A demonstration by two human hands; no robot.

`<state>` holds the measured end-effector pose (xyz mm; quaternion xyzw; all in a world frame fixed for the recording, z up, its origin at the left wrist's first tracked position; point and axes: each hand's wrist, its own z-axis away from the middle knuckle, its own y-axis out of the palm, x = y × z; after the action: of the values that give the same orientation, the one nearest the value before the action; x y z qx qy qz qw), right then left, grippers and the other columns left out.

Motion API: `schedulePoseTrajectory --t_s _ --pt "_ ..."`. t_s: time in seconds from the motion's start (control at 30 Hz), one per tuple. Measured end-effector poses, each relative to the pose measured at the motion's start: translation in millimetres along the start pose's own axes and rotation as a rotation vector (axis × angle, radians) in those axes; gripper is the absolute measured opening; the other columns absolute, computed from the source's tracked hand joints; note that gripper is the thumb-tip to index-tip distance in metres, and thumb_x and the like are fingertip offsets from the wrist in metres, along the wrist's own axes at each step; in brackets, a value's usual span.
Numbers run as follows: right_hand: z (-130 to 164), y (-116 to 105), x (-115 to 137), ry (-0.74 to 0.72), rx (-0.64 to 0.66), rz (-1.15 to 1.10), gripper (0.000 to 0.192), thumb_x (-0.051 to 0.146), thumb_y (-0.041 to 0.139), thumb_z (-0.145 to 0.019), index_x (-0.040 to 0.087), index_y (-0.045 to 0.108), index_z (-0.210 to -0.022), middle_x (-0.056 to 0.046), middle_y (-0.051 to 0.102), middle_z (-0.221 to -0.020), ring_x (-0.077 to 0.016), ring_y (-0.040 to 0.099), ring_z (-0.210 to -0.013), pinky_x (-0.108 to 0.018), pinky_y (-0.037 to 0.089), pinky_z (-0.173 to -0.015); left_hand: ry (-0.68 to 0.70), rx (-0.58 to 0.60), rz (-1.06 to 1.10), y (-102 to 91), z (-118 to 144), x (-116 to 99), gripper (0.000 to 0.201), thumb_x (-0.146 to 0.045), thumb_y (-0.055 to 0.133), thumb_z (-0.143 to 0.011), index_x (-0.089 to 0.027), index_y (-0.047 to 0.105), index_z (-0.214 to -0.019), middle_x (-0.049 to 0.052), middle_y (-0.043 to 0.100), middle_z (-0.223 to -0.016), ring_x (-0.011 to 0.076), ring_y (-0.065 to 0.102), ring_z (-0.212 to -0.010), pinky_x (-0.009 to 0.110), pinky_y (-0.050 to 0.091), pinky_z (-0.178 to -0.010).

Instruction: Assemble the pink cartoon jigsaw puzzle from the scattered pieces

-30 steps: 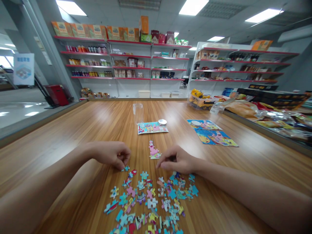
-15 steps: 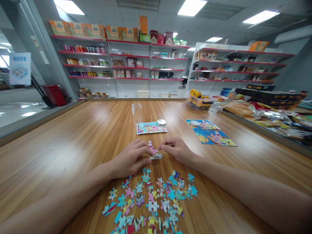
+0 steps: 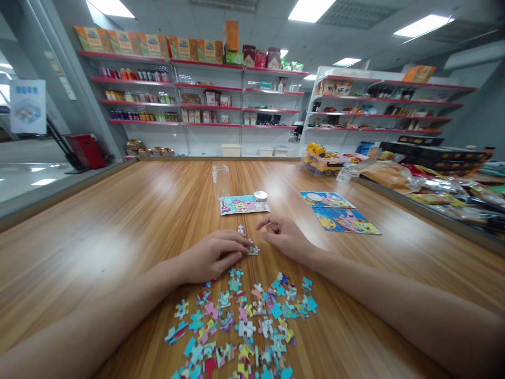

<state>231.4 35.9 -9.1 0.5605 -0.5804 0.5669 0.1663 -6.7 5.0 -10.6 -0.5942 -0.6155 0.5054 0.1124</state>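
My left hand [image 3: 216, 253] lies with its fingers stretched over a small strip of joined puzzle pieces [image 3: 254, 251], touching it and hiding its middle. The pink upper end of the strip [image 3: 241, 229] shows beyond my fingers. Just to the right hovers my right hand [image 3: 286, 237], its index finger extended and the others loosely curled, with nothing seen in it. Closer to me, many loose jigsaw pieces [image 3: 246, 329] in blue, pink, yellow and white are spread over the wooden table [image 3: 150, 221].
Behind the strip lie a cartoon picture card [image 3: 244, 206], a round metal lid [image 3: 260, 196] and a clear plastic jar [image 3: 221, 181]. Two more picture sheets [image 3: 347, 220] are to the right. A bin of yellow toy vehicles [image 3: 323, 160] and packaged goods [image 3: 434, 195] stand farther right.
My left hand's fingers have shifted over the strip and cover more of its middle. My right hand has drawn slightly away, and its index finger has straightened from a pinch.
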Motion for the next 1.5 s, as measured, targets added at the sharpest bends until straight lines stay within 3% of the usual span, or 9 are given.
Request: schedulePoseTrajectory --t_s 0.1,0.2,0.5,0.73,0.87,1.0,1.23,1.37,1.5 --pt "1.5 1.3 -2.5 -0.004 -0.030 0.208 0.022 0.009 0.052 -0.073 0.011 0.072 -0.082 0.007 0.041 -0.048 -0.0089 0.037 -0.046 -0.021 0.027 -0.048 0.012 -0.002 -0.011 0.4 -0.1 -0.7 0.022 -0.018 0.050 -0.098 -0.017 0.069 -0.109 0.009 0.067 -0.119 0.0200 0.060 -0.114 0.037 0.047 -0.103" --pt "6.2 3.5 -1.3 -0.076 0.057 0.358 0.030 0.005 0.052 -0.072 0.015 0.078 -0.084 0.003 0.052 -0.050 -0.0095 0.044 -0.048 -0.021 0.030 -0.049 0.012 -0.002 -0.012 0.6 -0.5 -1.3 0.021 -0.017 0.050 -0.097 -0.017 0.069 -0.107 0.009 0.067 -0.119 0.0197 0.061 -0.113 0.037 0.047 -0.102" --pt "9.1 3.9 1.6 -0.141 0.114 0.322 0.031 0.000 0.052 -0.069 0.015 0.079 -0.074 -0.001 0.066 -0.056 -0.0093 0.051 -0.048 -0.018 0.035 -0.049 -0.011 -0.047 -0.026 1.3 1.5 1.1 0.020 -0.018 0.051 -0.097 -0.016 0.070 -0.099 0.009 0.069 -0.109 0.0198 0.063 -0.107 0.037 0.050 -0.098" --pt "6.7 -1.3 1.6 -0.095 0.255 0.140 0.026 0.007 0.052 -0.070 0.012 0.077 -0.077 0.003 0.052 -0.047 -0.0076 0.039 -0.044 -0.019 0.029 -0.045 -0.009 -0.060 -0.022 0.5 -0.2 0.0 0.021 -0.019 0.050 -0.097 -0.016 0.071 -0.098 0.009 0.070 -0.105 0.0208 0.064 -0.105 0.038 0.051 -0.098" --pt "7.5 -10.0 9.7 -0.085 0.471 -0.082 0.021 0.018 0.061 -0.073 0.009 0.075 -0.087 0.007 0.041 -0.048 -0.0064 0.034 -0.044 -0.018 0.025 -0.043 -0.009 -0.052 -0.028 -0.6 1.0 0.8 0.021 -0.020 0.051 -0.097 -0.018 0.071 -0.100 0.009 0.070 -0.106 0.0208 0.064 -0.105 0.038 0.051 -0.097" --pt "10.2 -12.9 13.4 -0.147 0.633 -0.074 0.022 0.026 0.068 -0.075 0.009 0.073 -0.089 0.007 0.042 -0.051 -0.0060 0.034 -0.044 -0.017 0.026 -0.042 -0.006 -0.054 -0.029 -0.2 1.8 2.3 0.020 -0.020 0.051 -0.096 -0.018 0.071 -0.100 0.009 0.070 -0.106 0.0212 0.064 -0.105 0.038 0.051 -0.097" --pt "17.2 -3.4 16.6 -0.338 0.570 0.106 0.019 0.024 0.067 -0.080 0.012 0.073 -0.093 0.006 0.044 -0.052 -0.0066 0.040 -0.044 -0.018 0.031 -0.045 -0.001 -0.029 -0.032 -3.1 2.8 0.7 0.020 -0.018 0.054 -0.094 -0.019 0.069 -0.107 0.009 0.068 -0.112 0.0222 0.061 -0.110 0.042 0.047 -0.102" --pt "17.0 -2.9 17.8 -0.393 0.557 0.101 0.025 0.033 0.069 -0.082 0.011 0.073 -0.093 0.008 0.041 -0.049 -0.0065 0.039 -0.042 -0.019 0.032 -0.045 -0.024 0.110 -0.037 -13.2 6.3 -4.4 0.046 -0.030 0.067 -0.086 -0.025 0.056 -0.130 0.008 0.045 -0.147 0.0338 0.030 -0.141 0.061 0.026 -0.114" --pt "21.4 1.6 25.2 -0.486 0.525 0.153 0.030 0.043 0.072 -0.081 0.015 0.073 -0.092 0.006 0.047 -0.051 -0.0078 0.043 -0.044 -0.020 0.033 -0.046 -0.051 0.251 -0.079 -17.5 6.9 -7.7 0.072 -0.042 0.074 -0.080 -0.030 0.043 -0.143 0.005 0.021 -0.159 0.0412 0.010 -0.146 0.068 0.020 -0.113"
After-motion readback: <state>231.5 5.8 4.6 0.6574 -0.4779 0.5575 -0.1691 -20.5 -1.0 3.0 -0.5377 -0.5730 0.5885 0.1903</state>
